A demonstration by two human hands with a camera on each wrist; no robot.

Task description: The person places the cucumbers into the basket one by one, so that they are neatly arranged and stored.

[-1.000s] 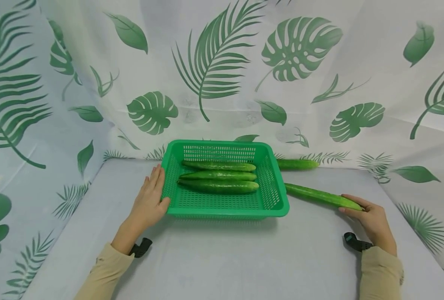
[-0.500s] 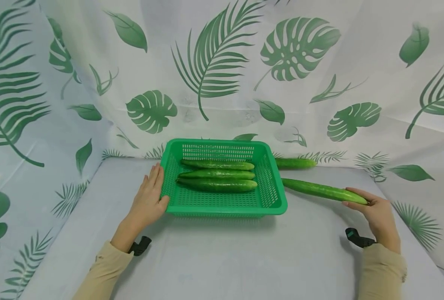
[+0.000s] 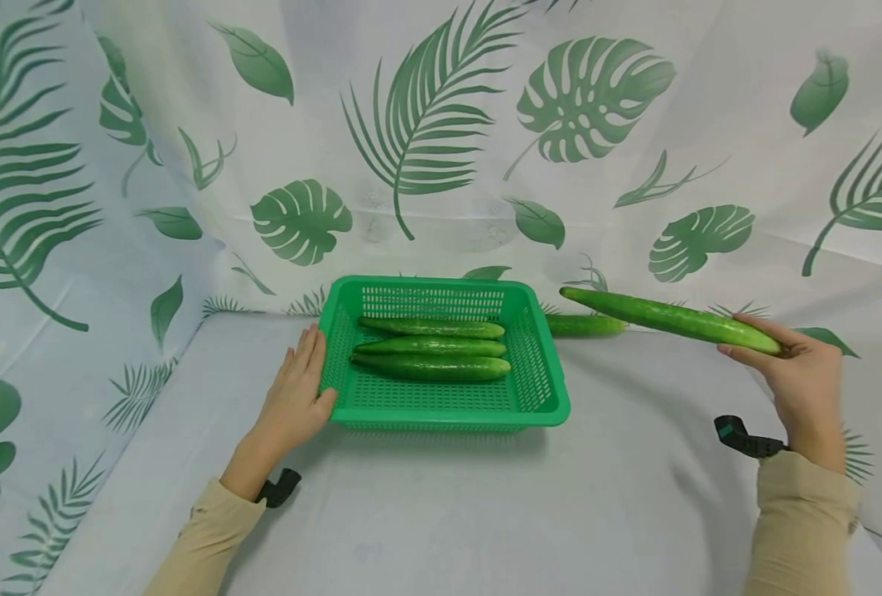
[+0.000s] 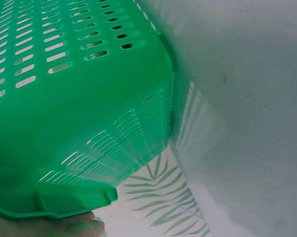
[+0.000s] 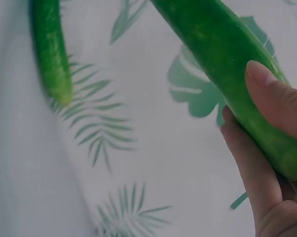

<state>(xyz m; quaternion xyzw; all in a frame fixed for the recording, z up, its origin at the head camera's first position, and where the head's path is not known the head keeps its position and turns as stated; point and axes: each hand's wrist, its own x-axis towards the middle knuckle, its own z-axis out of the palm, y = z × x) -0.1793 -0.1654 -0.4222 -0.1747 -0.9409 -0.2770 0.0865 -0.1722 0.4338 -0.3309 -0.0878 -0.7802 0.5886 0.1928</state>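
Note:
A long cucumber (image 3: 664, 316) hangs above the table in the head view, its near end between the thumb and fingers of my right hand (image 3: 798, 377). The right wrist view shows the thumb on one side of that cucumber (image 5: 222, 64) and fingers on the other. My left hand (image 3: 295, 393) lies with straight fingers against the left side of a green plastic basket (image 3: 441, 420). Three cucumbers (image 3: 433, 368) lie side by side inside it. From the left wrist, the perforated basket wall (image 4: 79, 133) fills much of the view, with fingertips under its rim.
Another cucumber (image 3: 585, 325) lies on the table behind the basket's right side, partly hidden by the basket. A white curtain (image 3: 441, 124) with green leaf prints stands behind and around the pale table (image 3: 441, 513).
My right hand has lifted the cucumber off the table, up and to the right, so it now overlaps the curtain. The left hand and basket have stayed in place.

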